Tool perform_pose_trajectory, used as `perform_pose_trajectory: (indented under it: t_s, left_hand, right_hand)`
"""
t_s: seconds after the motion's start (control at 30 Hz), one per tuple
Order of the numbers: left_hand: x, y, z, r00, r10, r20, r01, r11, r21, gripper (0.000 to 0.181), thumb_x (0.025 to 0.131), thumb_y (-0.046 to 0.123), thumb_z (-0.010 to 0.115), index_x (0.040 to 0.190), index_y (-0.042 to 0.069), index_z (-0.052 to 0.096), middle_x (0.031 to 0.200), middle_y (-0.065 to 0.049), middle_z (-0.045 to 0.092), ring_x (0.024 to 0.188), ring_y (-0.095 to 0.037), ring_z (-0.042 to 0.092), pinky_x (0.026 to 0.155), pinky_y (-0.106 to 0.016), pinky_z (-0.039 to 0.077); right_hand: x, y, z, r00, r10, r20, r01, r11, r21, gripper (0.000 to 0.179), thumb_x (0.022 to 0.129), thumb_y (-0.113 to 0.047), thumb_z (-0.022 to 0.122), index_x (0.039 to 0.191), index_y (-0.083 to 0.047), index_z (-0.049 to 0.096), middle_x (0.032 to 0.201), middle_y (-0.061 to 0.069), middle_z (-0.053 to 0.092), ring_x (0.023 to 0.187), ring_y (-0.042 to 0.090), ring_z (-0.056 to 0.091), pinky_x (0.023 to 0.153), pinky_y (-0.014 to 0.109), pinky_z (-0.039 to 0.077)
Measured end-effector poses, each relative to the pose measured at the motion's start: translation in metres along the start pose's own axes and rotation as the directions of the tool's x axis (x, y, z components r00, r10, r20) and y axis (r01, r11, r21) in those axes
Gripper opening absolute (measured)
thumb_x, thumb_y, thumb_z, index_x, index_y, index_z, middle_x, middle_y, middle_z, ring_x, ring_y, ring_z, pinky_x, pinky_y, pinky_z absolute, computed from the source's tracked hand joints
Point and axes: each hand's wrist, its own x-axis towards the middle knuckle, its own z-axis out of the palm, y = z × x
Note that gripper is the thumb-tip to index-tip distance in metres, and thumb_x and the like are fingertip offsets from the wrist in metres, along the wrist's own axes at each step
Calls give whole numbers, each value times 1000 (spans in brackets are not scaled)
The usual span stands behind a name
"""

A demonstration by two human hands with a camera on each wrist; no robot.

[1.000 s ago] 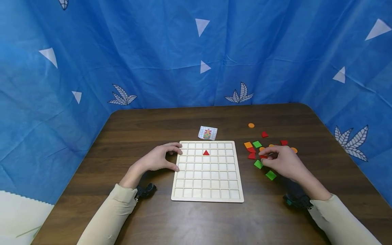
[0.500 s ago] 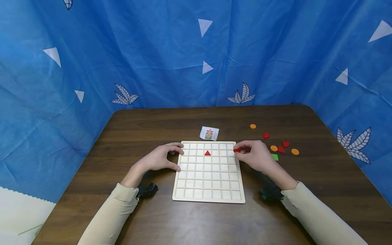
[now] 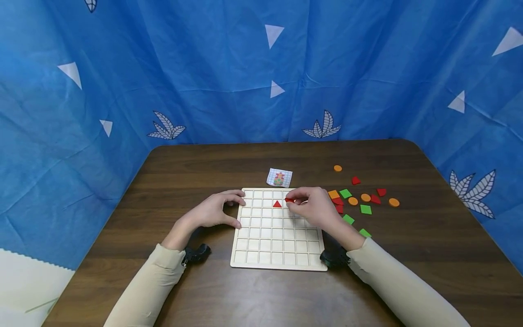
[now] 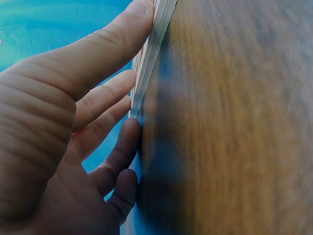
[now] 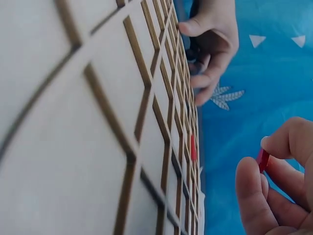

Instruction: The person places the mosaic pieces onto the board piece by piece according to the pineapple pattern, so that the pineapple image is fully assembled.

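Note:
A white gridded board point(image 3: 265, 245) lies on the table, with a red triangle point(image 3: 277, 204) in one of its upper cells. My left hand point(image 3: 212, 210) rests at the board's left edge; in the left wrist view its thumb point(image 4: 112, 41) and some fingertips touch that edge, fingers loosely bent. Over the board's upper right part, my right hand point(image 3: 314, 206) pinches a small red piece point(image 5: 263, 160) between thumb and fingers, just right of the triangle. The piece is held clear of the board, and its full outline is hidden by the fingers.
Right of the board lie several loose pieces: red ones point(image 3: 375, 199), green squares point(image 3: 365, 209), orange discs point(image 3: 394, 202) and an orange square point(image 3: 333, 194). A small card point(image 3: 279, 177) with a coloured grid pattern lies behind the board. A blue curtain point(image 3: 229, 68) surrounds the table's back.
My right hand has picked the red piece from the loose pile and carried it left over the board. The left hand has stayed at the board's edge.

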Motion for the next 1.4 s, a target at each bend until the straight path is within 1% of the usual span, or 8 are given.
perform_pose_trajectory:
  t_s: [0.17,0.47,0.7,0.93,1.1,1.13,1.3,1.4]
  left_hand:
    - [-1,0,0,1000,6,-1,-6,1000,0,57,73,39,94,122,22,69,154,1,52,147,-25,45,116,-47,42]
    - [0,0,0,1000,1,-1,-1,1000,2,57,73,37,94,121,21,70,154,1,52,146,-24,45,116,-45,42]
    - [-1,0,0,1000,12,0,-12,1000,-2,56,74,36,94,121,19,70,153,0,53,131,-23,57,110,-43,47]
    - [0,0,-1,999,33,0,-33,999,-7,56,74,38,94,121,18,70,152,-1,54,129,-22,58,109,-42,49]
    - [0,0,-1,1000,22,2,-22,1000,-2,56,74,37,94,121,18,70,152,1,54,129,-20,57,110,-41,48]
    - [0,1,-1,1000,18,2,-18,1000,0,56,74,36,94,121,18,70,152,2,54,129,-20,58,110,-41,48]
    - [-1,1,0,999,35,-5,-35,999,9,55,74,36,94,121,18,70,151,0,55,127,-22,59,108,-43,48]
    - [-1,2,-1,999,41,-5,-41,999,-3,55,74,34,94,121,17,70,151,-1,55,127,-22,59,108,-43,49]
  right_hand:
    - [4,-9,12,1000,-2,19,2,1000,-5,17,86,-13,75,101,-17,81,85,-4,73,80,16,63,68,31,51]
    - [9,-20,31,998,-30,47,32,999,-37,11,87,-13,77,97,-13,82,88,-4,74,76,13,61,71,29,51]
    - [12,-23,45,996,-68,60,72,994,-79,9,86,-10,75,93,-13,81,82,-5,73,70,9,60,68,25,50]
    - [13,-27,53,992,-89,85,98,990,-102,7,86,-8,75,90,-12,80,77,-6,72,67,5,59,65,24,50]
    - [13,-27,56,989,-115,92,127,982,-137,6,85,-7,77,84,-12,79,72,-6,70,64,4,58,63,22,49]
    - [12,-27,56,989,-116,92,129,981,-146,6,86,-8,77,83,-13,79,73,-6,70,66,4,58,63,22,49]
    - [11,-29,57,989,-116,91,131,975,-177,7,86,-9,80,81,-14,80,80,-5,68,73,6,58,66,22,48]
    - [12,-30,56,988,-119,94,134,974,-184,9,87,-8,79,80,-14,79,79,-4,69,73,6,58,67,23,49]
